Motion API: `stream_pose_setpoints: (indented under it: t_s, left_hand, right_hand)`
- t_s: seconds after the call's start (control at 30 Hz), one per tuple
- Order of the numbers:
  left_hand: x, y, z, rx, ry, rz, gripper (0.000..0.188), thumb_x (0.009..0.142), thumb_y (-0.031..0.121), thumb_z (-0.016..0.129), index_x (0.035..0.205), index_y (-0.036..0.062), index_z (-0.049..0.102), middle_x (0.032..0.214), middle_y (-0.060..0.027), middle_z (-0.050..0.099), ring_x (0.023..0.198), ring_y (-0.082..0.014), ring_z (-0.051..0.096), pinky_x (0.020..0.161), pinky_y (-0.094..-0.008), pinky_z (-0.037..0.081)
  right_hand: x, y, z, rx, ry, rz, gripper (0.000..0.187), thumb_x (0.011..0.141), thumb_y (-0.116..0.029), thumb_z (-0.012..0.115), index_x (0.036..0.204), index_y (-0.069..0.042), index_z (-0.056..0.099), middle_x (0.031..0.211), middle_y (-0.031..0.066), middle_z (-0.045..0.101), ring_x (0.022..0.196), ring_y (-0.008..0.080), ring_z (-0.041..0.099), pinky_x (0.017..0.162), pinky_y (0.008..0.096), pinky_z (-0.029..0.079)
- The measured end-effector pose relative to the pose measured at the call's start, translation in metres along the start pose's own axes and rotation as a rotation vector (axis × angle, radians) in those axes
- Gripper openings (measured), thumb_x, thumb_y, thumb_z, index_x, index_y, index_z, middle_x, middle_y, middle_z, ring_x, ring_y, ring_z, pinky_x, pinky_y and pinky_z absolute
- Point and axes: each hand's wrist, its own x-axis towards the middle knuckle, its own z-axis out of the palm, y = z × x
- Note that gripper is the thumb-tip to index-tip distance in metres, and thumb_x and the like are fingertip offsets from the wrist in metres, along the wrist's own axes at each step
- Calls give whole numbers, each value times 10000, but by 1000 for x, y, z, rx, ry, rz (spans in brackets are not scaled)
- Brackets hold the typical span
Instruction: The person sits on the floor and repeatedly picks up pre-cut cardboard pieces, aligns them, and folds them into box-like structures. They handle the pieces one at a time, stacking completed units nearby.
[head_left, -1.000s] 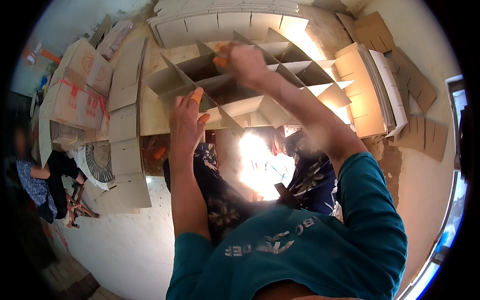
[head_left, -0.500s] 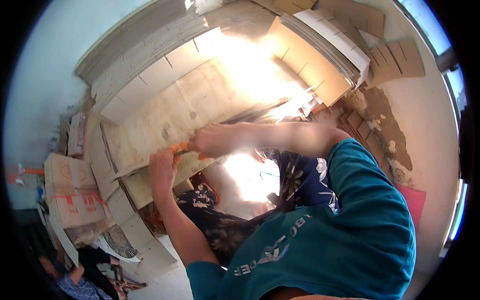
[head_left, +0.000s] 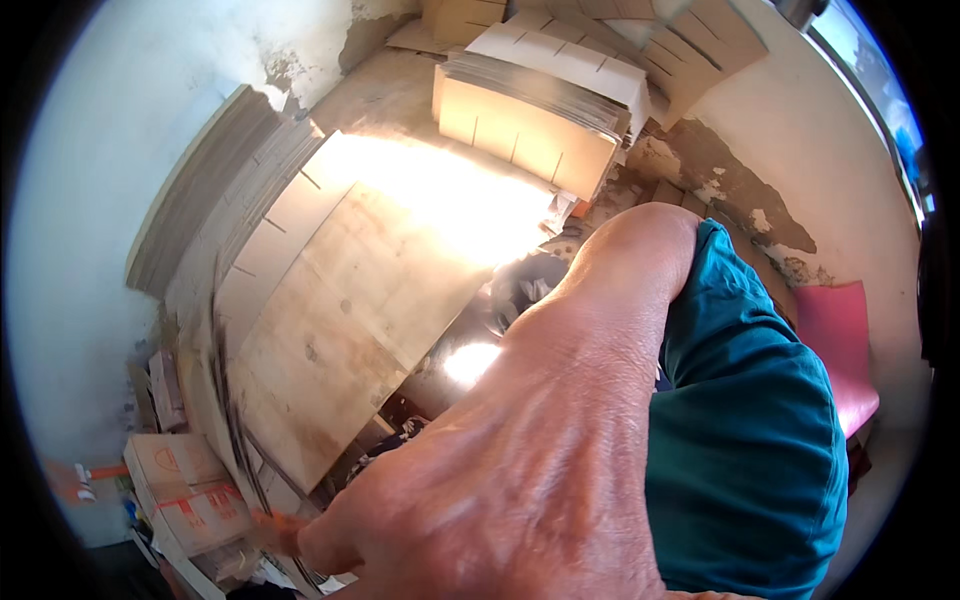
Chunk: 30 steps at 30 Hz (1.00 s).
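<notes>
My right hand (head_left: 480, 490) looms large in the foreground, its back toward me and its arm coming from the right. Its fingers bend away, mostly hidden behind the hand; a blurred, orange-covered fingertip shows at the far left. There the fingers close on a bundle of long, thin, dark strips (head_left: 238, 430), which runs upward along the left edge of the wooden board (head_left: 330, 330). What exactly the strips are, I cannot tell. My left hand is out of sight, perhaps behind the right one.
Stacks of slotted cardboard sheets stand on the board's left (head_left: 270, 235) and far side (head_left: 530, 130). A taped carton (head_left: 190, 490) is at the lower left. More slotted sheets (head_left: 705, 50) lean on the far-right wall; a pink sheet (head_left: 840, 340) hangs at the right.
My right hand has come up close and moved to the lower left. The strips have swung from across the board's near side to its left edge. My left hand has left view.
</notes>
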Motion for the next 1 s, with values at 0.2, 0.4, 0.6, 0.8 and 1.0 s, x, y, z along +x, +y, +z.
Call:
stream_pose_setpoints:
  t_s: [0.2, 0.4, 0.6, 0.8, 1.0]
  left_hand:
    - [-22, -77, 49, 104, -138, -240, 593, 771, 381, 631, 1281, 113, 489, 1016, -195, 631, 858, -336, 609, 769, -497, 459]
    - [-21, -84, 15, 367, -312, -455, 505, 889, 326, 486, 1316, 56, 463, 1036, -230, 620, 893, -392, 593, 715, -500, 470]
    - [89, 104, -45, -169, 236, -26, 493, 831, 143, 630, 1275, -3, 472, 1200, -180, 563, 1066, -320, 551, 922, -376, 424]
    - [120, 385, -13, -661, 318, 1146, 442, 707, 148, 745, 1099, 14, 591, 1012, -126, 645, 864, -275, 613, 748, -373, 498]
    - [118, 488, 28, -651, 41, 1101, 302, 750, 122, 682, 1003, -13, 587, 799, -121, 603, 732, -281, 585, 636, -361, 483]
  right_hand:
    - [-1, -32, -35, -221, 58, 45, 126, 826, -114, 549, 826, 12, 555, 792, 80, 552, 637, 204, 554, 496, 303, 431]
    - [-25, -41, -79, -197, -154, 273, 140, 768, -106, 561, 770, 15, 489, 737, 113, 536, 714, 278, 559, 546, 366, 461]
    - [-116, 5, -167, -739, -668, 851, 452, 817, -197, 575, 1224, -16, 495, 1091, 119, 549, 1024, 235, 536, 850, 369, 464]
    - [-220, 38, -338, -1317, -636, 1109, 493, 810, -161, 562, 1277, -68, 433, 1188, 95, 503, 1140, 246, 436, 962, 403, 335]
    - [-245, 45, -463, -2091, -901, 906, 439, 892, -126, 432, 1328, -110, 391, 1350, 137, 433, 1276, 288, 373, 1045, 507, 264]
